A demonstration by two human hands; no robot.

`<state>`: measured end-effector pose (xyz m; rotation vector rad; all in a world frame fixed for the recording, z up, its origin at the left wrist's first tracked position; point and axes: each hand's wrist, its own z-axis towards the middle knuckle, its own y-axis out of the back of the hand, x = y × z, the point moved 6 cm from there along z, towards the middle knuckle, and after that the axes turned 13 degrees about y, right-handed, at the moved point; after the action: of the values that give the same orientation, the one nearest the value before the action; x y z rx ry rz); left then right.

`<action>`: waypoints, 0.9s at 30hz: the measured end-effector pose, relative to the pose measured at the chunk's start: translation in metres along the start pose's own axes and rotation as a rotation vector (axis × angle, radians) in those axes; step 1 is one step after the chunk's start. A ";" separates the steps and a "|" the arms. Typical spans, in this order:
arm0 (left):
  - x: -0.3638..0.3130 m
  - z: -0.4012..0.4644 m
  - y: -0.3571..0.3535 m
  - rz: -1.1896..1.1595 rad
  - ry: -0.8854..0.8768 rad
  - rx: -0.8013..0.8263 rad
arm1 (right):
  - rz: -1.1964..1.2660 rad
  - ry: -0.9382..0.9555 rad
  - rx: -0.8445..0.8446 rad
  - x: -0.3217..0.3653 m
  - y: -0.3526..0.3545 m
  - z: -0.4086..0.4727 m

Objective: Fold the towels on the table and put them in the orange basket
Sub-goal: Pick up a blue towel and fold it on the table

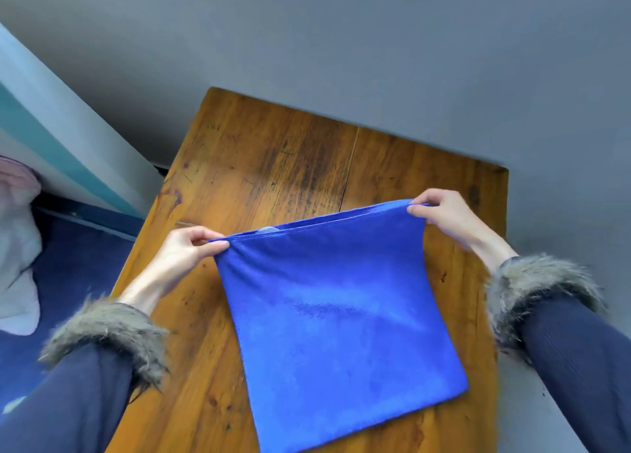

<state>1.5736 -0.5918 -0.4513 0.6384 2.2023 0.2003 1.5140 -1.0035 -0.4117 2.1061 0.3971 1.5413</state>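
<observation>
A blue towel point(338, 319) lies doubled over on the wooden table point(273, 166), its near part flat on the wood and its far edge lifted and stretched taut. My left hand point(186, 251) pinches the far left corner between thumb and fingers. My right hand point(444, 212) pinches the far right corner the same way. Both layers of the fold show along the raised edge, with a small pale label peeking out between them. The orange basket is not in view.
A grey wall runs behind the table's far edge. To the left stands a pale and teal panel point(51, 138), with a blue floor point(78, 268) below it and a whitish cloth heap point(17, 247) at the frame's left edge. Bare wood lies beyond the towel.
</observation>
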 end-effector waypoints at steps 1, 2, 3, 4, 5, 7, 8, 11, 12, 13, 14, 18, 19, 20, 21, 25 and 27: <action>-0.003 -0.008 0.003 -0.012 -0.010 0.009 | 0.035 0.005 -0.013 0.006 0.005 -0.009; -0.007 -0.016 0.006 -0.031 -0.023 0.017 | 0.072 0.014 -0.032 0.012 0.010 -0.018; -0.011 -0.024 0.010 -0.056 -0.037 0.025 | 0.108 0.024 -0.054 0.019 0.015 -0.027; -0.013 -0.033 0.013 -0.086 -0.049 0.033 | 0.134 0.037 -0.078 0.027 0.021 -0.036; -0.016 -0.041 0.017 -0.116 -0.060 0.037 | 0.151 0.050 -0.103 0.035 0.026 -0.045; -0.022 -0.058 0.027 -0.166 -0.085 0.034 | 0.185 0.074 -0.150 0.051 0.038 -0.063; -0.027 -0.066 0.031 -0.204 -0.095 0.039 | 0.206 0.084 -0.173 0.059 0.044 -0.072; -0.045 -0.089 0.041 -0.343 -0.125 0.091 | 0.245 0.117 -0.239 0.085 0.061 -0.098; -0.052 -0.096 0.045 -0.369 -0.141 0.102 | 0.254 0.129 -0.265 0.094 0.065 -0.108; -0.060 -0.103 0.049 -0.386 -0.159 0.108 | 0.268 0.140 -0.297 0.102 0.069 -0.117; -0.068 -0.109 0.054 -0.395 -0.181 0.113 | 0.281 0.152 -0.331 0.111 0.072 -0.127; -0.099 -0.133 0.077 -0.422 -0.286 0.129 | 0.273 0.190 -0.467 0.141 0.081 -0.166; -0.108 -0.139 0.082 -0.445 -0.319 0.143 | 0.262 0.207 -0.500 0.148 0.083 -0.175; -0.116 -0.145 0.086 -0.465 -0.352 0.159 | 0.252 0.226 -0.527 0.156 0.085 -0.184; -0.123 -0.151 0.091 -0.476 -0.378 0.171 | 0.244 0.242 -0.542 0.163 0.086 -0.191; -0.137 -0.167 0.104 -0.425 -0.436 0.146 | 0.204 0.282 -0.580 0.190 0.093 -0.214; -0.141 -0.175 0.110 -0.376 -0.449 0.094 | 0.190 0.292 -0.590 0.201 0.099 -0.220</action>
<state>1.5596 -0.5570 -0.2038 0.2720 1.8558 -0.2236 1.3639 -0.9361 -0.1436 1.5007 -0.1600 1.8068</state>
